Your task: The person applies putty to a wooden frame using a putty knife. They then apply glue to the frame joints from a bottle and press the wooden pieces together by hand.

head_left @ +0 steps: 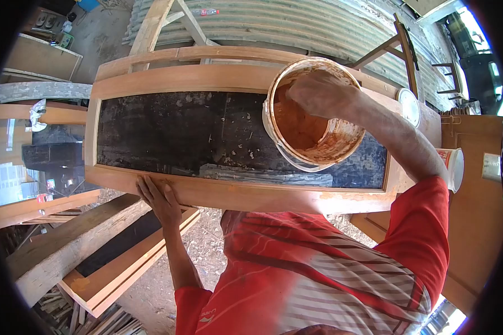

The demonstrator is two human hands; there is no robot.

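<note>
A wooden frame (229, 195) with a dark inset panel (162, 131) lies across in front of me. My left hand (161, 198) rests on its near edge, fingers stretched out over the wood and holding nothing. On the panel's right part stands a white bucket (349, 137), smeared inside with orange-brown. Orange-brown material (304, 128) covers its bottom. My right hand (321, 92) reaches into the bucket's mouth, its fingers curled and blurred. What those fingers hold, if anything, is hidden.
A white round lid or tub (409, 107) and another bucket (455, 169) are on the right. Below left lie a thick beam (78, 240) and another framed panel (134, 251). Corrugated sheeting (296, 28) and wooden trestle legs (151, 28) stand beyond the far edge.
</note>
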